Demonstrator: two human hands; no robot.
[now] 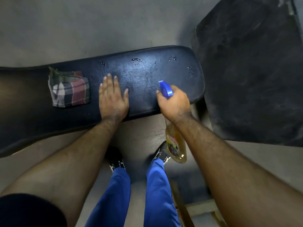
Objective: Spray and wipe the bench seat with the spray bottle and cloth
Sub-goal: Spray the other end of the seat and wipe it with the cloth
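Spraying: right hand [173, 102] grips bottle [176, 143] | left hand [113, 95] flat open on slick wet worktop [147, 76] | cloth [68, 89] just left, soft; pinch a fold

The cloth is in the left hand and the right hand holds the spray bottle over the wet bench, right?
Not quite. The head view shows the cloth lying folded on the bench seat, beside the left hand, which rests flat and empty on the seat. The rest is right: the right hand holds the spray bottle, and droplets dot the seat.
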